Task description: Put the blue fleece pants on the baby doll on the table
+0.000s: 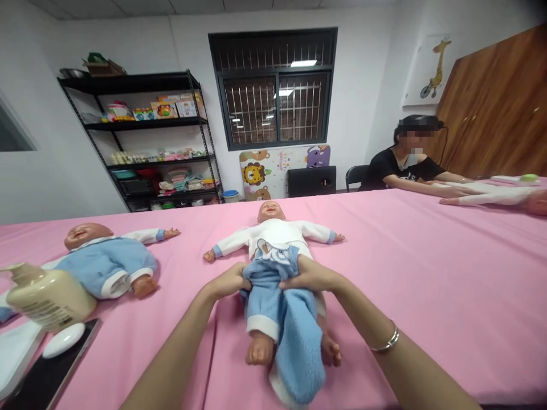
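Note:
A baby doll (270,212) lies on its back in front of me, in a white long-sleeved top (276,230) with blue cuffs. Light blue fleece overalls (301,341) are partly on it: one leg is inside a trouser leg with the foot out, while the other foot (331,348) shows beside the second, loosely hanging trouser leg. My left hand (234,280) is closed on the overalls at the doll's hip. On the opposite side my right hand (314,276) grips the bunched fabric, its thumb across the front. A bracelet (390,337) circles my right wrist.
A second doll (106,259) in blue overalls lies to the left. Near it are a pump bottle (49,299), a phone (55,370) and a white oval object (64,340). Across the pink-covered table (427,267), a person (405,156) reaches toward another doll at right.

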A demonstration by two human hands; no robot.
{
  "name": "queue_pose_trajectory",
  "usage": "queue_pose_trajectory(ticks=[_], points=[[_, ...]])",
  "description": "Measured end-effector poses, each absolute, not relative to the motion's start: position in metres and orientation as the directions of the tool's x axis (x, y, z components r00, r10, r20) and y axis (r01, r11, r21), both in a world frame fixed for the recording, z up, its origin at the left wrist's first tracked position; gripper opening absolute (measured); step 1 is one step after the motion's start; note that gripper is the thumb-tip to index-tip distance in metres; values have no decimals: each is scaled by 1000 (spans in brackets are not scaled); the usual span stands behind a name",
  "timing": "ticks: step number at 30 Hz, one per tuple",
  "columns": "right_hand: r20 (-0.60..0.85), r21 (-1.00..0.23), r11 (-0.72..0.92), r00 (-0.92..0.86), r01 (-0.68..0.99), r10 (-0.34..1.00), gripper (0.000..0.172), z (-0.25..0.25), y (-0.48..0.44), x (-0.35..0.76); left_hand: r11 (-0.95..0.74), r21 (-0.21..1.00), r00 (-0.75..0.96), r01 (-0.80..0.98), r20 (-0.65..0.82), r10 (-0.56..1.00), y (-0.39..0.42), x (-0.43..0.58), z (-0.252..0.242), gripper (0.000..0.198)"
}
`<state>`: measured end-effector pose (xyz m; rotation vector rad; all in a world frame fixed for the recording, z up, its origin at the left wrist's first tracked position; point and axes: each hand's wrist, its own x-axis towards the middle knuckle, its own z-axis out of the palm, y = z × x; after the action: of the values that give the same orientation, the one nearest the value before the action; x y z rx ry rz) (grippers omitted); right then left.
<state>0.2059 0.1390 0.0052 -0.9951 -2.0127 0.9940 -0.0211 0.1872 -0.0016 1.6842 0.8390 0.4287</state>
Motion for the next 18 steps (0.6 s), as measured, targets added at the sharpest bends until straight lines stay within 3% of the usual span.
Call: queue_pose_trajectory(ticks=[2, 4, 6, 8, 11, 13, 15, 18], points=[[256, -804, 403, -356, 437, 899, 46, 4, 140, 207, -64, 958, 693, 278, -154, 705, 188, -22, -4, 10], [257, -696, 295, -157, 655, 954, 29, 2, 140, 206, -55, 962, 703, 268, -156, 694, 190, -23, -8, 6], [277, -628, 196, -19, 753, 961, 22, 1, 138, 205, -56, 963, 702, 262, -150, 696, 194, -26, -12, 3], [280, -728, 235, -33, 644, 959, 23, 0, 137, 204, -28, 972, 694, 235, -147, 705, 196, -30, -16, 5], [221, -941, 242, -113, 237, 969, 34, -1, 137, 206, 60, 990, 684, 127, -132, 718, 196, -34, -18, 26], [155, -986, 162, -138, 39, 978, 40, -2, 137, 208, 105, 993, 679, 60, -118, 725, 195, -33, -16, 40], [132, -991, 134, -159, 2, 978, 42, -4, 137, 207, 125, 992, 653, 21, -108, 749, 193, -28, -14, 42], [231, -938, 255, -126, 236, 965, 35, -6, 136, 202, 124, 992, 534, -31, -89, 841, 190, -17, -13, 40]])
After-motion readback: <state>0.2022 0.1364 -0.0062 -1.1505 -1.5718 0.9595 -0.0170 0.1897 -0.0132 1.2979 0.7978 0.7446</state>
